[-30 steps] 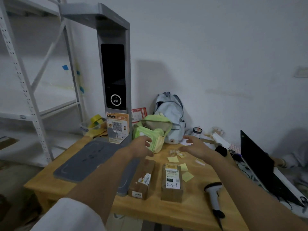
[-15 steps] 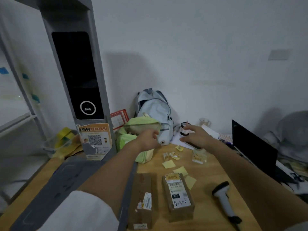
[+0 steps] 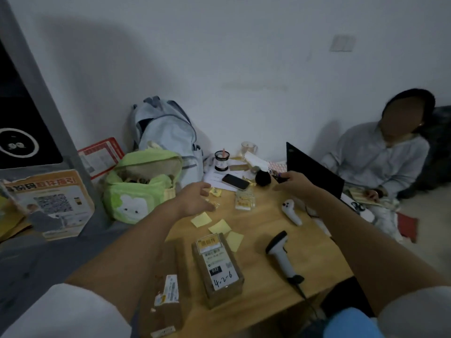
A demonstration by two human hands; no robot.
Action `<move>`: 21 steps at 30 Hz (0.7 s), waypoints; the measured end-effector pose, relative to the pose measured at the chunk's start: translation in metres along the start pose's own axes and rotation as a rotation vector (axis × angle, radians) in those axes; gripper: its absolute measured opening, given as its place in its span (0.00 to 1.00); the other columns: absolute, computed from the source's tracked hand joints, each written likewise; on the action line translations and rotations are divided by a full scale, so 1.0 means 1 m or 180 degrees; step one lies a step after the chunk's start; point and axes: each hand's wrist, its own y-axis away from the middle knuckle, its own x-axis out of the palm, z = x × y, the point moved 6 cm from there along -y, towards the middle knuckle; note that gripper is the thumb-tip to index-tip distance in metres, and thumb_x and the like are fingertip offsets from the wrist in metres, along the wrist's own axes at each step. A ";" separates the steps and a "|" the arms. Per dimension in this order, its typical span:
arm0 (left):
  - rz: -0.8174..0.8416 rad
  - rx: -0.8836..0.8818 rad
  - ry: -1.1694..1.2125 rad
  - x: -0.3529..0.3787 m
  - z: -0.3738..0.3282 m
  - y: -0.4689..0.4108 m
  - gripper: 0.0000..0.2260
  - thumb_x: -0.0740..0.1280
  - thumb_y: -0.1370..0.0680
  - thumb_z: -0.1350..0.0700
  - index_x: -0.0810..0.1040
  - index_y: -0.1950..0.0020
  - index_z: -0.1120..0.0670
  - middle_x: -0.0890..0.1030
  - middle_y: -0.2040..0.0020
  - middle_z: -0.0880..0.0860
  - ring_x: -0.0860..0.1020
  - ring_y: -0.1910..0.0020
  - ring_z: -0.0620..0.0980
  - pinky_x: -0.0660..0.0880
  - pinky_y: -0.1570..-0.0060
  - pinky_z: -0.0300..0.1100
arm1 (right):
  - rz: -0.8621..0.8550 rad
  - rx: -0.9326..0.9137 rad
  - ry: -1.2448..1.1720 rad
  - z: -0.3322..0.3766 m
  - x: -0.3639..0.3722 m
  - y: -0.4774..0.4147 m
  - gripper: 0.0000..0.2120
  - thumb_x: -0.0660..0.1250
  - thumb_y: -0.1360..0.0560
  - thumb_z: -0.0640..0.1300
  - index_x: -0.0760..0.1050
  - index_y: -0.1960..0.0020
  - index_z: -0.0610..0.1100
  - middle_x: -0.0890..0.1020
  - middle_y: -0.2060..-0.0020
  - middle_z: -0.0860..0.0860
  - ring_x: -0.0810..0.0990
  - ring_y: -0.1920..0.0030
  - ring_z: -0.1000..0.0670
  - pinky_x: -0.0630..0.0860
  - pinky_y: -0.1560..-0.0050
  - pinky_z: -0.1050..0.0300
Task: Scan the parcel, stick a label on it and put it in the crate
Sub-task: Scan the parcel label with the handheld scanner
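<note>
Two brown cardboard parcels lie on the wooden table. The right parcel has a white label with handwriting on top. The left parcel lies partly under my left forearm. A white handheld scanner rests to the right of the parcels. Yellow sticky notes lie scattered behind the parcels. My left hand hovers open over the notes, holding nothing. My right hand reaches toward the table's back right, fingers apart, near a black laptop. No crate is in view.
A grey scanning kiosk stands at left with its pad. A green bag, a pale backpack, a phone, a small clear box and a white controller crowd the back. A person sits at right.
The view has swung right and closer, bringing the seated person into view. My right hand has moved right, toward the laptop. My left hand has left the green bag and opened over the notes.
</note>
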 end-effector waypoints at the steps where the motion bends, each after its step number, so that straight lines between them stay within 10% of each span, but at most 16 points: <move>1: 0.0056 -0.0039 0.0029 0.006 0.002 -0.006 0.37 0.75 0.31 0.61 0.62 0.25 0.56 0.72 0.31 0.58 0.73 0.37 0.56 0.75 0.44 0.47 | -0.0035 0.0132 -0.0033 -0.011 -0.004 -0.004 0.30 0.72 0.29 0.43 0.68 0.30 0.39 0.75 0.37 0.43 0.74 0.38 0.43 0.73 0.42 0.53; 4: 0.0190 -0.0169 0.0263 0.026 0.007 -0.021 0.40 0.75 0.31 0.60 0.58 0.23 0.53 0.71 0.30 0.56 0.73 0.39 0.52 0.73 0.43 0.46 | 0.0068 0.0396 -0.0129 -0.046 0.001 -0.011 0.33 0.72 0.29 0.45 0.65 0.28 0.39 0.68 0.29 0.43 0.69 0.32 0.41 0.69 0.33 0.46; 14: 0.0595 -0.0463 0.0550 0.108 0.043 -0.049 0.37 0.73 0.30 0.62 0.61 0.24 0.54 0.73 0.31 0.56 0.74 0.43 0.51 0.71 0.49 0.43 | 0.0335 0.1276 -0.0204 -0.156 0.070 -0.022 0.31 0.69 0.26 0.45 0.62 0.27 0.40 0.66 0.28 0.41 0.68 0.31 0.40 0.71 0.45 0.50; 21: 0.0453 -0.1073 0.0650 0.119 0.115 -0.055 0.31 0.74 0.30 0.64 0.67 0.29 0.57 0.76 0.38 0.55 0.75 0.46 0.52 0.74 0.58 0.43 | 0.0558 0.1656 -0.0383 -0.204 0.107 -0.037 0.22 0.71 0.28 0.39 0.71 0.37 0.35 0.73 0.41 0.44 0.73 0.39 0.41 0.72 0.48 0.52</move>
